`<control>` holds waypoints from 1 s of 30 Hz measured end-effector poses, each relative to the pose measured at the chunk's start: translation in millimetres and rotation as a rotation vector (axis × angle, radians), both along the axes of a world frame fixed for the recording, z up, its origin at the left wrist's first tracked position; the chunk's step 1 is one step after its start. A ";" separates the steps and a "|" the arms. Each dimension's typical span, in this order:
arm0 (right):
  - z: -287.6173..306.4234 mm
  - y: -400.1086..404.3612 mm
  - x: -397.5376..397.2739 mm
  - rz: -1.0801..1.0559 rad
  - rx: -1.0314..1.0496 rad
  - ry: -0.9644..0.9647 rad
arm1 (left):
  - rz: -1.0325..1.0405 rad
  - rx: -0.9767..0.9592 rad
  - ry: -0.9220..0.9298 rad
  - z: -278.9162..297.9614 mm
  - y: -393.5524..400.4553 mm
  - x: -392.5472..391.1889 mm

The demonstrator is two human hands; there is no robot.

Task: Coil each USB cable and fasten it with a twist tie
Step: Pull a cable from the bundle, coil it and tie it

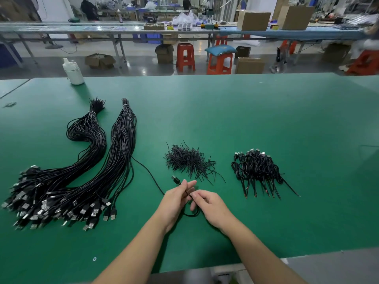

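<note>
The left hand (177,198) grips the USB cable (152,177) near its plug; the right hand (207,203) pinches it beside. The loose length trails toward the frame's upper left, nearer the left hand.

On the table (266,119), two bundles of USB cables (82,171) lie at the left, a pile of twist ties (188,160) in the middle, and a pile of coiled cables (256,167) at the right. A bottle (72,71) stands behind the bundles, near the far edge.
</note>
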State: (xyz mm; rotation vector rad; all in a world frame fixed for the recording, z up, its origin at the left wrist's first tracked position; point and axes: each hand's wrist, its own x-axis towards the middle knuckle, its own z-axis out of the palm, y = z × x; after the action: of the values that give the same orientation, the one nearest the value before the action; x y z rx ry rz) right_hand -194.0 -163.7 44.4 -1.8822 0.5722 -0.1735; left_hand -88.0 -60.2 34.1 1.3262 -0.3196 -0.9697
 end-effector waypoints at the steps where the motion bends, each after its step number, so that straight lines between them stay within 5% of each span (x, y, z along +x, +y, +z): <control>1: 4.1 1.5 0.3 0.014 0.023 -0.008 | -0.016 0.002 0.000 1.6 0.2 -0.2; 9: 28.3 16.9 7.7 -0.013 0.160 -0.111 | -0.077 -0.052 0.075 16.4 2.3 6.7; 15: 33.9 26.1 9.9 0.020 0.250 -0.055 | 0.004 -0.059 -0.237 44.3 2.2 16.7; 18: 25.8 34.6 3.2 0.110 0.373 0.041 | 0.161 -0.430 0.093 81.8 0.9 36.3; 20: 22.0 34.5 -1.8 0.084 0.440 0.051 | 0.030 -0.579 0.303 111.6 11.8 49.8; 25: 28.5 19.7 0.4 -0.083 0.517 0.044 | -0.825 0.058 -0.078 110.2 34.7 40.0; 30: 39.3 20.5 6.9 -0.033 0.375 0.060 | -0.692 0.469 -0.404 73.9 30.9 24.7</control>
State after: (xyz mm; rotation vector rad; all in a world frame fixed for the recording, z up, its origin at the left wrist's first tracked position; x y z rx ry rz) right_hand -187.1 -143.1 83.7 -1.5182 0.6305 -0.0273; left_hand -63.3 -29.3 108.0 1.9008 -0.9482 -1.3988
